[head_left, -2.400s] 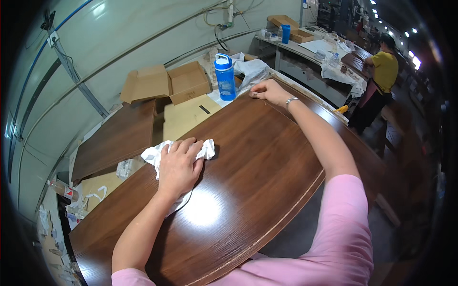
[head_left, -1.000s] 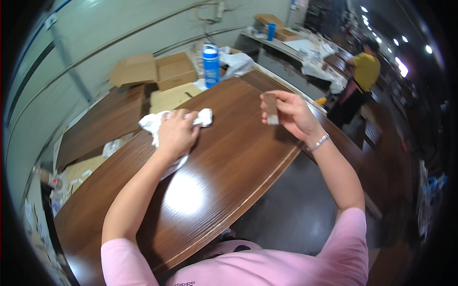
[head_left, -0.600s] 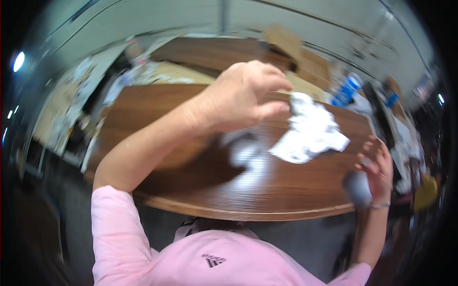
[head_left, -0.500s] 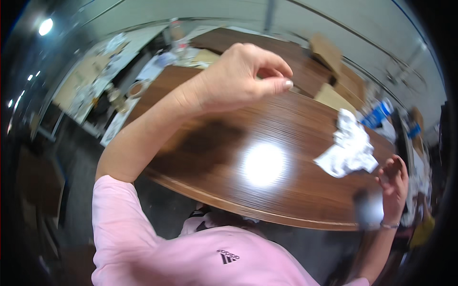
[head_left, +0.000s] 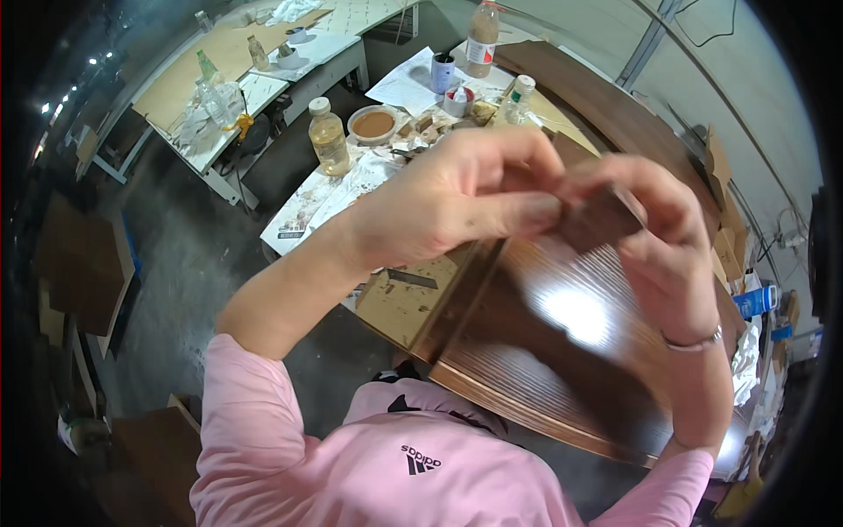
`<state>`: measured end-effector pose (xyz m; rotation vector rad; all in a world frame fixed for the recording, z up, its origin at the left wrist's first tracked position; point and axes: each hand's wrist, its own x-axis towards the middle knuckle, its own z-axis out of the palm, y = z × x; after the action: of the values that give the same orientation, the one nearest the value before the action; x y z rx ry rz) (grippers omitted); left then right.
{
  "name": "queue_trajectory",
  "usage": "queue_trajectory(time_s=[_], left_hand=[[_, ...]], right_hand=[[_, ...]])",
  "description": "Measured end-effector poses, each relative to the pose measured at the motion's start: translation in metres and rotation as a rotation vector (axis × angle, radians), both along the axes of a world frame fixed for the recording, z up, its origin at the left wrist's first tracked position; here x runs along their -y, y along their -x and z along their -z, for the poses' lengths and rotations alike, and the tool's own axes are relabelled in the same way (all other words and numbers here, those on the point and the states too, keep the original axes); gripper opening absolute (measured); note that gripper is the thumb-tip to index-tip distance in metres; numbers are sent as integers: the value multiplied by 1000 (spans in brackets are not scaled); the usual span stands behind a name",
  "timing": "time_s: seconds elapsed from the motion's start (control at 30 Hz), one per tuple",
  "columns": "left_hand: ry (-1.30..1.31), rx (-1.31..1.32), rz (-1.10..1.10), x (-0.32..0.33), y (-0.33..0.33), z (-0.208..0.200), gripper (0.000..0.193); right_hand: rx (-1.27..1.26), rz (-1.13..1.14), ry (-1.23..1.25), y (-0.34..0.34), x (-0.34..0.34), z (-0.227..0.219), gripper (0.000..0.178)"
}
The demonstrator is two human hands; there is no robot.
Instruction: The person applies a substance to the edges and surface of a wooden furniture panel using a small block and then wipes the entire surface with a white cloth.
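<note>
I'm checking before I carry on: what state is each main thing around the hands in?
Brown block: raised, blurred
Right hand: closed on the block
Left hand: fingers curled near the block, contact unclear
Wood panel: shiny, catching a bright reflection
White cloth: crumpled
Bottle of yellowish liquid: upright, capped
Round tub: open, brown contents
Tall bottle: upright, brownish contents

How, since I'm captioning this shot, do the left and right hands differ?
The right hand grips a brown block; the left hand has its fingertips by the block's edge, contact too blurred to tell. The right hand has a metallic band at its wrist; the left hand has none. Both are raised, fingers curled.
</note>
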<state>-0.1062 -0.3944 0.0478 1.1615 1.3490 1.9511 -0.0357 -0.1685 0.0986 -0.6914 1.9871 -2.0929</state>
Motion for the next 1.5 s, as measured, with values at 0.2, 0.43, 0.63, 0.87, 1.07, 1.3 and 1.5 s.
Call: queue_trajectory(time_s=[0.2,0.43,0.63,0.87,1.07,1.3,1.5], left_hand=[[-6,40,-256,83,58,42,21],[408,-70,-826,118,169,183,22],[780,-311,-1044,97,233,280,25],[727,-161,-1009,83,214,233,10],[842,-985,-996,74,206,230,5],[1025,-616,-828,67,220,219,8],[1115,-635,-819,67,232,246,9]], right_hand=[[37,3,33,64,60,28,40],[-76,317,-346,107,78,90,18],[-8,409,-444,106,79,101,17],[105,434,-434,105,75,95,16],[90,427,-441,105,84,92,15],[97,448,-420,106,79,96,16],[104,444,-451,105,84,93,17]])
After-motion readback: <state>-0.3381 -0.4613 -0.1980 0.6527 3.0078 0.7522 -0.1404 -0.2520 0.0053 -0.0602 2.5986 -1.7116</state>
